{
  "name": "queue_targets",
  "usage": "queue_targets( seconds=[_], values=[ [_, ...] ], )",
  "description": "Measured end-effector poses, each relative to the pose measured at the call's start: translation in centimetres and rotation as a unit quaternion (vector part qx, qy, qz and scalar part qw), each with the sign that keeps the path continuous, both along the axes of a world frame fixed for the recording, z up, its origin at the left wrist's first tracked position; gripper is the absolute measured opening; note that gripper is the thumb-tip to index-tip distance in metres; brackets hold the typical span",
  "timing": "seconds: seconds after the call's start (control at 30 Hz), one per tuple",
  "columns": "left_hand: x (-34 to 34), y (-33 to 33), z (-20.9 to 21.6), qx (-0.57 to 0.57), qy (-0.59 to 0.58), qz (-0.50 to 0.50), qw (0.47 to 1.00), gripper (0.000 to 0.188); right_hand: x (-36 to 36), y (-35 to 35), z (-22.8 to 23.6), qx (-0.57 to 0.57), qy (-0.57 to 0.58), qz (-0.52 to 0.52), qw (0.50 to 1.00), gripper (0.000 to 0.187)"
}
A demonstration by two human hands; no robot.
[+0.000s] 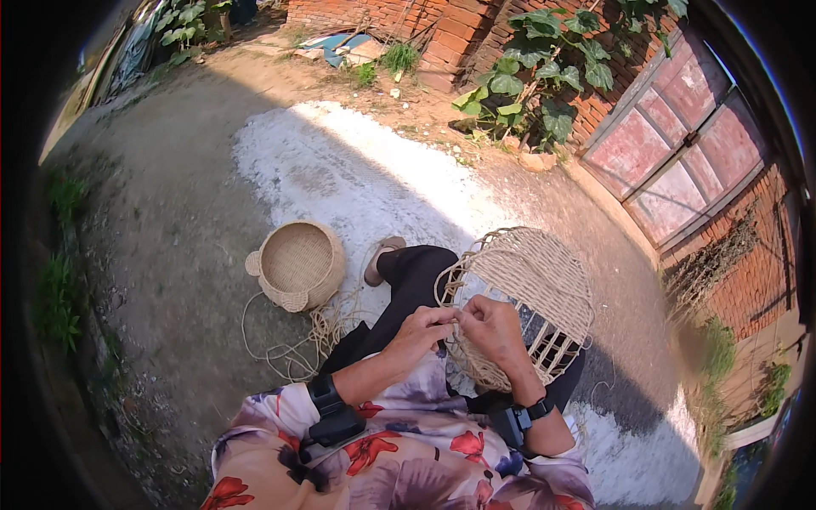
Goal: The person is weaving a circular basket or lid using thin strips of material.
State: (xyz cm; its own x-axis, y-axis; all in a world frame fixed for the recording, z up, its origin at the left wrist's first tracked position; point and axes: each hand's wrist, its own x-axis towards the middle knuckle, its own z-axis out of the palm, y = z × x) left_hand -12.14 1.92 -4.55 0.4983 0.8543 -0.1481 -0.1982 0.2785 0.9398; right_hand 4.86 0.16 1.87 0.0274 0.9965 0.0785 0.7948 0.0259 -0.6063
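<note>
On my lap rests a partly woven basket [540, 263] of straw-coloured cord, tilted, with a dense weave at the far side and open ribs nearer to me. My left hand [421, 330] and my right hand [493, 330] meet at its left edge, fingertips pinched together. A thin cord loops out from the basket's edge to the fingers; its end there is too small to make out. A round woven basket [330, 280] with small rounded tabs stands on the ground to the left. Loose cord [336, 327] lies in a tangle beside it and my leg.
Pale powdery patches cover parts of the ground [357, 161]. A brick wall [374, 19], leafy vines [544, 64] and a faded red metal gate [680, 136] stand beyond. Weeds [59, 289] grow along the left edge. Dark band-worn devices [336, 416] sit on both forearms.
</note>
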Motion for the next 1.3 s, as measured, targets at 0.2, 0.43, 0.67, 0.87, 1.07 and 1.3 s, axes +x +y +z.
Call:
queue_targets(
  seconds=[0.2, 0.43, 0.67, 0.87, 1.07, 1.3],
  values=[
    [1.4, 1.9, -0.7, -0.144, -0.059, -0.034, 0.987, 0.022, 1.5, -0.3, -0.1, -0.067, 0.284, -0.026, 0.956, 0.011],
    [1.9, 0.9, 0.4, -0.147, -0.05, -0.015, 0.988, 0.015, 2.4, 0.0, -0.1, -0.074, 0.151, 0.02, 0.985, 0.022],
    [2.5, 0.4, -0.9, -0.083, -0.032, 0.017, 0.996, 0.02, 0.0, -0.7, 0.9, 0.108, -0.242, 0.091, 0.96, 0.014],
    [2.5, 0.0, 0.0, -0.062, -0.019, 0.051, 0.997, 0.022, -1.6, -1.5, 0.1, 0.193, -0.285, 0.071, 0.936, 0.01],
    [2.8, 0.1, -0.8, -0.066, -0.041, 0.047, 0.996, 0.019, -0.9, -2.1, -0.5, 0.165, -0.01, 0.054, 0.985, 0.015],
    [2.7, 0.2, -1.2, -0.059, -0.041, 0.035, 0.997, 0.019, -0.5, -2.2, 0.8, -0.1, 0.626, -0.026, 0.773, 0.044]
  ],
)
